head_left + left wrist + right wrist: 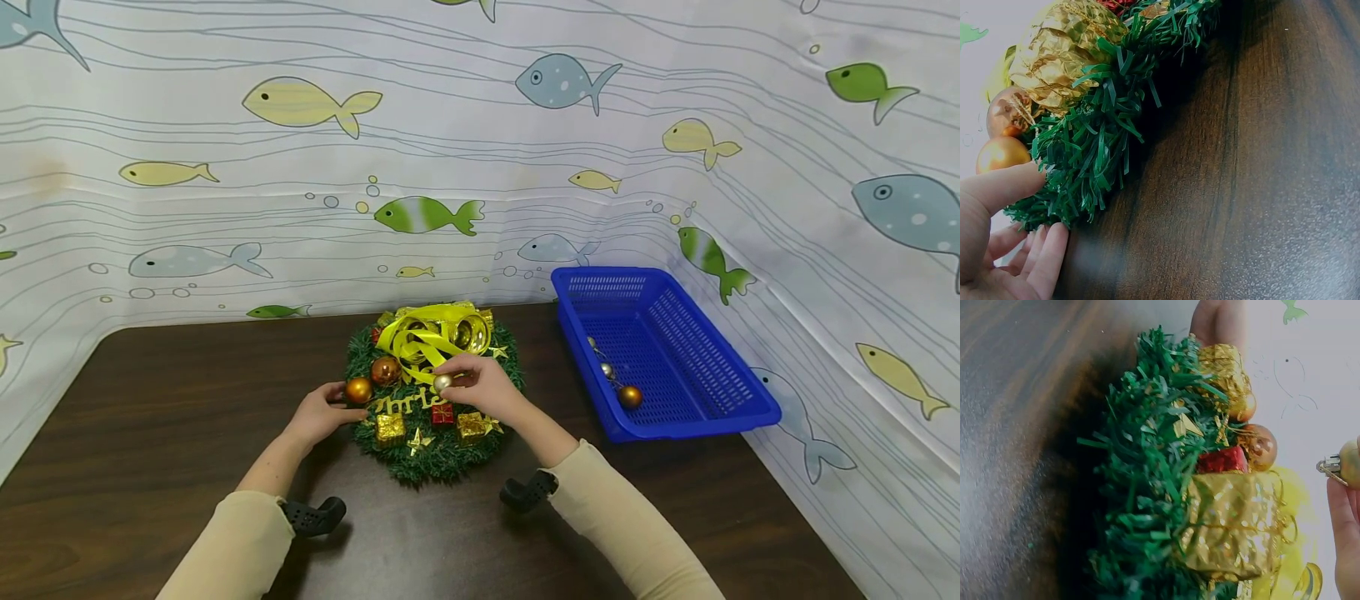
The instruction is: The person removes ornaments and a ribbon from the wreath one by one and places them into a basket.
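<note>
A green Christmas wreath (431, 467) lies on the table with gold and red gift boxes, gold stars, gold letters and yellow ribbon on it. At its left edge my left hand (320, 414) grips the greenery; in the left wrist view the thumb lies over the tinsel and the fingers (1047, 256) curl beneath. An orange-gold bauble (358, 390) sits by that hand, beside a copper bauble (386, 371). My right hand (483, 387) pinches a small pale-gold bauble (443, 383) above the wreath; its silver cap and loop show in the right wrist view.
A blue plastic basket (675, 429) stands to the right, with an orange-gold bauble (630, 397) and a few small silvery baubles along its left side. Gold bells (471, 333) sit at the wreath's back. A fish-patterned curtain (315, 183) borders the dark wooden table (150, 400).
</note>
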Demonstrator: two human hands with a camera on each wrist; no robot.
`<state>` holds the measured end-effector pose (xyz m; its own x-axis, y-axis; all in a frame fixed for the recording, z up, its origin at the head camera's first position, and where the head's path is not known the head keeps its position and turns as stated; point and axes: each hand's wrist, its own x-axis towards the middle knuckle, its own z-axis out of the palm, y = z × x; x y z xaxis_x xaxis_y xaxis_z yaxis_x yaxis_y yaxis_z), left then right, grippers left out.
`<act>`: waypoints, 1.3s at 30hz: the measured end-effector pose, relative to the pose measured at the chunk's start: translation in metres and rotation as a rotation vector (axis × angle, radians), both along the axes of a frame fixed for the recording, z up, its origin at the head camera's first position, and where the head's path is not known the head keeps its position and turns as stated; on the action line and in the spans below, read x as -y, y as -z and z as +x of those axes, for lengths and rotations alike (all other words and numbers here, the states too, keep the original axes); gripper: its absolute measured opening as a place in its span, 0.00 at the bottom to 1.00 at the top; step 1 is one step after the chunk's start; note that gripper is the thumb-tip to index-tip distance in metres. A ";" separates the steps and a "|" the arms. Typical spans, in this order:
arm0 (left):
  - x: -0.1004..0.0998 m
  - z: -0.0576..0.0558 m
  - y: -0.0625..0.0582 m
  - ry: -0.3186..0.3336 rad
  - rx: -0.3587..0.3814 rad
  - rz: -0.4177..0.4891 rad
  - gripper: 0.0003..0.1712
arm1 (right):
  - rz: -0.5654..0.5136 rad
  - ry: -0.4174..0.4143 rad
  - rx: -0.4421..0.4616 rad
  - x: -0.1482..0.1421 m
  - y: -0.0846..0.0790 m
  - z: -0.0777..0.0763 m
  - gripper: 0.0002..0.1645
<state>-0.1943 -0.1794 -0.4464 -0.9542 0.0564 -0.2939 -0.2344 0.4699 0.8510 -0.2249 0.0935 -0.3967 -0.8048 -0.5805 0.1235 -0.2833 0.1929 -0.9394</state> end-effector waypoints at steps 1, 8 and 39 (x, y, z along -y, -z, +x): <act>0.000 0.000 0.000 -0.001 0.001 0.001 0.48 | 0.009 0.008 -0.003 -0.001 -0.001 0.000 0.20; 0.000 -0.001 0.001 0.001 0.002 -0.002 0.48 | 0.010 0.049 0.072 -0.010 -0.011 -0.004 0.21; 0.001 -0.002 0.002 -0.001 0.001 0.006 0.48 | 0.095 0.275 -0.043 -0.084 -0.062 -0.022 0.20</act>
